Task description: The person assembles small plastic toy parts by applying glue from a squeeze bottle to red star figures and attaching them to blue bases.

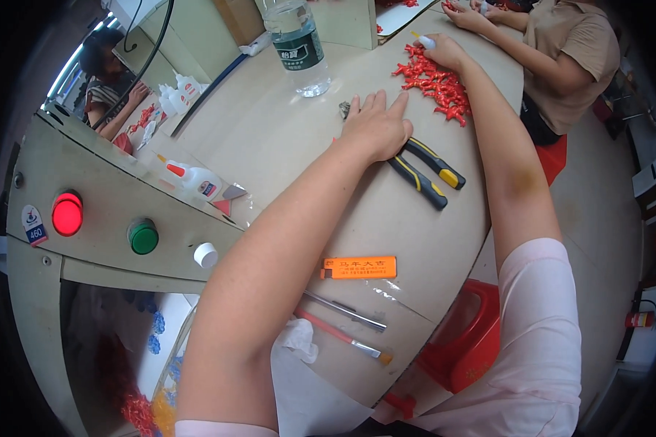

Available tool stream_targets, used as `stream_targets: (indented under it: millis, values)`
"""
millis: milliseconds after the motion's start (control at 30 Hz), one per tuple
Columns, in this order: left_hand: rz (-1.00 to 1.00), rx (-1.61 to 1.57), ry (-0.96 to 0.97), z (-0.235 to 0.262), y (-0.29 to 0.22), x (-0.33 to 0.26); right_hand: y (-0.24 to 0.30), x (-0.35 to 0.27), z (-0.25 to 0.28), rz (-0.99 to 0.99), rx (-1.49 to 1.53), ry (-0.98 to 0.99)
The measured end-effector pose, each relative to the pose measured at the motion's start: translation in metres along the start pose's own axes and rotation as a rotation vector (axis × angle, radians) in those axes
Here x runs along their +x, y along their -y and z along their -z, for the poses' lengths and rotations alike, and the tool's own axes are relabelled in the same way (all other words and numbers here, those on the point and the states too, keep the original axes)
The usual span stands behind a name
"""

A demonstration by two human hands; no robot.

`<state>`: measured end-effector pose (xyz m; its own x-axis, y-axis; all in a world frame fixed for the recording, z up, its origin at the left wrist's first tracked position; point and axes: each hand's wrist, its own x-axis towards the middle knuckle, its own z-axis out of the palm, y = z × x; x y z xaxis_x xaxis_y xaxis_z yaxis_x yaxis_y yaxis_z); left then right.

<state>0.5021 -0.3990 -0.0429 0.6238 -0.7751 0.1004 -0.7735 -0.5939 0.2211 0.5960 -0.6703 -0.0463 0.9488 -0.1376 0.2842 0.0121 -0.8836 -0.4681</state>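
My left hand (375, 131) lies flat with its fingers spread, on the table by the pliers (423, 175) with black and yellow handles; it covers their jaws. A small grey lump (344, 109) shows beside its fingers. At the far side of the table my right hand (448, 54) is closed round a small white glue bottle (428, 44) with a yellow tip. Just below that hand spreads a pile of small red plastic figures (441, 91). My right fingers are partly hidden.
A large water bottle (297, 54) stands behind my left hand. Nearer lie an orange lighter (361, 267), a pen (346, 312) and a brush (342, 335). Another glue bottle (193, 180) is at left, above red and green buttons (142, 236). A co-worker (568, 54) sits at right.
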Motion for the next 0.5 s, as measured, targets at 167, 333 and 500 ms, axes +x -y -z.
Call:
stream_targets:
  millis: [167,333,500]
  values:
    - [0.095,0.027,0.061,0.007,0.024,-0.016,0.038,-0.044,-0.015,0.055,-0.088,-0.045]
    - [-0.102,0.042,-0.097,0.031,0.011,-0.049,0.081,-0.110,0.003,-0.015,-0.032,-0.096]
    - [-0.146,-0.026,-0.226,0.018,-0.005,-0.044,0.061,-0.125,0.025,-0.063,0.198,-0.234]
